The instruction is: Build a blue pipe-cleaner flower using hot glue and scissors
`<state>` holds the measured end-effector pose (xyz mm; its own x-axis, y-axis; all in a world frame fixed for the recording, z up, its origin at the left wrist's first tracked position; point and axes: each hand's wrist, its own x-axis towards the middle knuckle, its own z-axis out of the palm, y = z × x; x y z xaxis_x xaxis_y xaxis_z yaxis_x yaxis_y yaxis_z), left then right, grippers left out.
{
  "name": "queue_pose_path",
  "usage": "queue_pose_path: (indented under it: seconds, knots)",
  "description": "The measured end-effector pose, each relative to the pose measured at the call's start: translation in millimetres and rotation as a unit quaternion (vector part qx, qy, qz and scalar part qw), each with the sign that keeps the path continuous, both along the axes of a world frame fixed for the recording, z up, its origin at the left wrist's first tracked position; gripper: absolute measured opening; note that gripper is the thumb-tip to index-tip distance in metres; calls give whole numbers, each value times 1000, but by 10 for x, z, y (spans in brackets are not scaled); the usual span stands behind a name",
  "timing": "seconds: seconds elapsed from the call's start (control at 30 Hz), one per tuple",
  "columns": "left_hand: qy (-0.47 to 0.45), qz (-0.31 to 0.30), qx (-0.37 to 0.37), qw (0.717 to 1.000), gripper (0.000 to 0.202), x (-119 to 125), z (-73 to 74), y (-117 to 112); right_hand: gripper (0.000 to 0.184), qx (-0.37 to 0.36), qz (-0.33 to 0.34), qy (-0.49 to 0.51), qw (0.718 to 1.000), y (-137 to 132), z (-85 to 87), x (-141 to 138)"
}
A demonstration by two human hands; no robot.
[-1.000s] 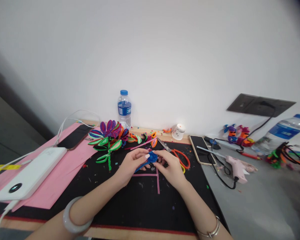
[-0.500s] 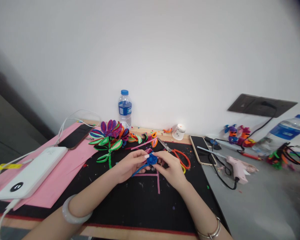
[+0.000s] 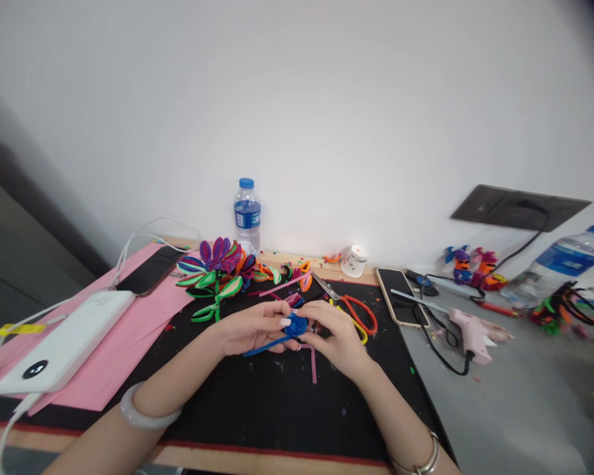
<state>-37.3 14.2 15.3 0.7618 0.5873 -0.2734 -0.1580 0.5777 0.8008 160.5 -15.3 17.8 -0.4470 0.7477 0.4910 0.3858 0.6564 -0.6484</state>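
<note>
Between my two hands is a blue coil of pipe cleaner [image 3: 296, 325], wound round, with a straight tail running down to the left. My left hand [image 3: 257, 328] pinches its left side, thumb on top and fingers beneath. From the right, my right hand [image 3: 337, 338] grips the coil's other edge with thumb and fingers. Pink strips [image 3: 313, 364] lie on the black mat [image 3: 277, 415] under the hands. Just beyond my right hand are scissors [image 3: 359, 313] with orange handles, and a yellow handle partly hidden by the hand.
Pipe-cleaner flowers [image 3: 218, 277] lie behind my left hand, with a water bottle [image 3: 247, 214] at the wall. A paper cup [image 3: 354, 261], a phone [image 3: 400, 297] and a pink glue gun [image 3: 470, 336] with its cord are to the right. A white power bank [image 3: 66, 340] sits on pink sheets [image 3: 163, 316] at left.
Both hands have shifted slightly left and down with the blue coil. Its tail now points more flatly to the left, and more of the yellow handle shows.
</note>
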Motion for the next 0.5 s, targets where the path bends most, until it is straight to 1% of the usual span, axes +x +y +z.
queue_pose_path:
  seconds: [0.1, 0.3, 0.4, 0.5]
  knots:
    - [16, -4, 8, 1000, 27, 8, 9, 8, 21, 12, -1, -10, 1000, 4, -10, 0]
    - [55, 43, 18, 997, 27, 42, 25, -6, 20, 28, -23, -44, 998, 16, -35, -3]
    - [77, 54, 32, 995, 27, 57, 22, -18, 23, 34, -28, -58, 997, 19, -49, -7]
    - [92, 64, 66, 992, 27, 76, 0, -19, 28, 30, -29, -69, 997, 19, -63, -12]
